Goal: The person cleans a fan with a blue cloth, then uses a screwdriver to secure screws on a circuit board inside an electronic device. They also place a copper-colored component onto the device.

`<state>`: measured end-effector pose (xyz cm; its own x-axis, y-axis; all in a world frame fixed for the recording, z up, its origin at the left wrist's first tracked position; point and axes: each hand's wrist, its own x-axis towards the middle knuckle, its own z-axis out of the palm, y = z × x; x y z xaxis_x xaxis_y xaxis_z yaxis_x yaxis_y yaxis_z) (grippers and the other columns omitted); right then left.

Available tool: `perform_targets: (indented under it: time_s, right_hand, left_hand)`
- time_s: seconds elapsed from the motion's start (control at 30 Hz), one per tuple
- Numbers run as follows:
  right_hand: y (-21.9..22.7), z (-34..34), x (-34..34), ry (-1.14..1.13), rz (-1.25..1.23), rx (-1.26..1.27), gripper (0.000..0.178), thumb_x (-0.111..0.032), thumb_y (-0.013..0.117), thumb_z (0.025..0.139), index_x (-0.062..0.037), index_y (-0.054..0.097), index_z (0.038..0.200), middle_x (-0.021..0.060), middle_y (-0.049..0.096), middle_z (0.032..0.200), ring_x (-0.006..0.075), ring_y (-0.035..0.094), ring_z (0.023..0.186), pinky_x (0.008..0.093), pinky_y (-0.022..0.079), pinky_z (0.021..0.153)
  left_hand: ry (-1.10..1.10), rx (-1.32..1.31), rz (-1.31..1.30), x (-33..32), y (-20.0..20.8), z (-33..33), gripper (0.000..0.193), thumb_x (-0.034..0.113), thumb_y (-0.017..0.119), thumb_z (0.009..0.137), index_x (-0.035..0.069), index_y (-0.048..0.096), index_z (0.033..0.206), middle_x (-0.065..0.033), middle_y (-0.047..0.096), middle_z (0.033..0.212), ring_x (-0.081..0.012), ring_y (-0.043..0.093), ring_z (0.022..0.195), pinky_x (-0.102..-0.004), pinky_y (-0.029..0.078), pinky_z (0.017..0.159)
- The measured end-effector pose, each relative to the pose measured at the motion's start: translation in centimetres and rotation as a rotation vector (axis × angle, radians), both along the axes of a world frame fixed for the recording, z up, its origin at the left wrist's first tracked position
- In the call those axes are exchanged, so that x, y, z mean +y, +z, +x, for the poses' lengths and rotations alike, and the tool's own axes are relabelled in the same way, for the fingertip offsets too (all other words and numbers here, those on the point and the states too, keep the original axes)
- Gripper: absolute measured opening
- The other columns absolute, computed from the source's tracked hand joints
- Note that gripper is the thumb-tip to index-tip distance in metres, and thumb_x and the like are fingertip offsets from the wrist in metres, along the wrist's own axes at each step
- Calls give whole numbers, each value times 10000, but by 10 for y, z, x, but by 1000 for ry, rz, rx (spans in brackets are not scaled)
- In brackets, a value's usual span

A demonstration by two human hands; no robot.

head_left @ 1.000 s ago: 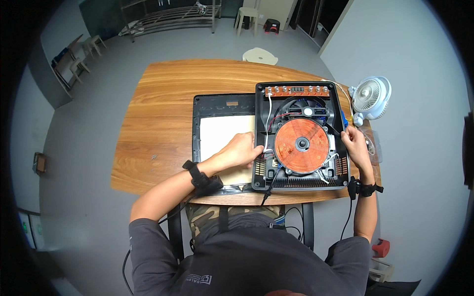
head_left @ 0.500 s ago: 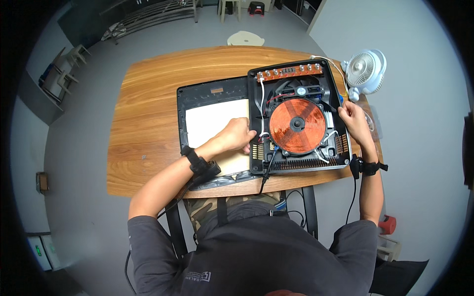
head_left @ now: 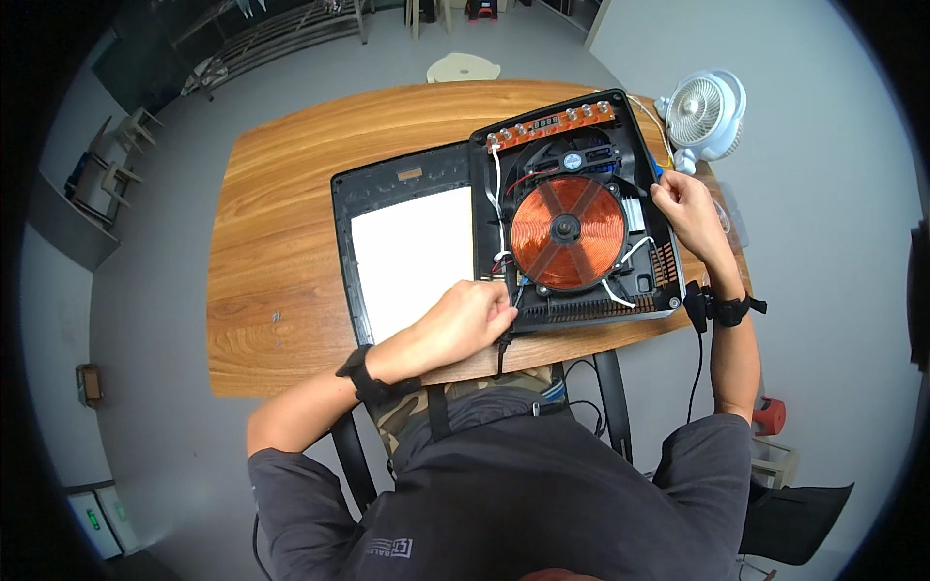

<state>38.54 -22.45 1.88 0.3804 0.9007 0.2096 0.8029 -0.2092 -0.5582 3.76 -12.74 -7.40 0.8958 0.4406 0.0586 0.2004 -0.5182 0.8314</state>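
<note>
An opened induction cooker base (head_left: 647, 308), a black casing, lies at the right of the table. Inside are a round copper coil (head_left: 593, 228), a black cooling fan (head_left: 542, 160) and an orange button board (head_left: 572, 118) along the far edge. At the near left corner of the casing, my left hand (head_left: 473, 315) is closed, thumb and fingers pressed at the corner beside the black power cord (head_left: 501, 358). My right hand (head_left: 690, 215) is closed at the casing's right rim. What its fingertips grip there is partly hidden.
The cooker's black-framed cover (head_left: 344, 228), with a pale panel, lies left of the casing. A light blue desk fan (head_left: 704, 114) stands beyond the right corner. Something small and blue (head_left: 659, 170) shows near my right hand. The wooden table (head_left: 281, 252) has a curved edge.
My left hand has slid toward me, from the casing's left side to its near left corner. The right hand stays at the right rim. The whole view has shifted and turned slightly.
</note>
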Motion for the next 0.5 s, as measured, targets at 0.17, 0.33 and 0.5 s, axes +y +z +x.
perform_targets:
  time_s: [0.17,0.33,0.5]
  right_hand:
    - [8,-6,2,-1,-11,-33,342,-171,616,913,28,403,734,60,351,638,128,357,619,350,364,573]
    - [12,-12,2,-8,-15,-44,354,-180,620,914,29,404,727,63,358,630,134,364,608,356,365,568]
    - [20,-23,3,-22,-15,-76,357,-186,622,914,34,418,721,72,376,620,141,376,598,362,366,561]
  left_hand:
    - [36,10,37,0,-15,10,236,160,674,956,-40,642,836,-153,647,644,-267,680,587,-378,531,582]
    - [56,80,-72,0,-13,12,227,113,638,965,-35,626,794,-121,683,647,-173,672,513,-316,543,500]
    - [125,197,-517,-1,4,11,199,78,597,983,-46,600,827,-116,695,666,-168,705,534,-286,579,471]
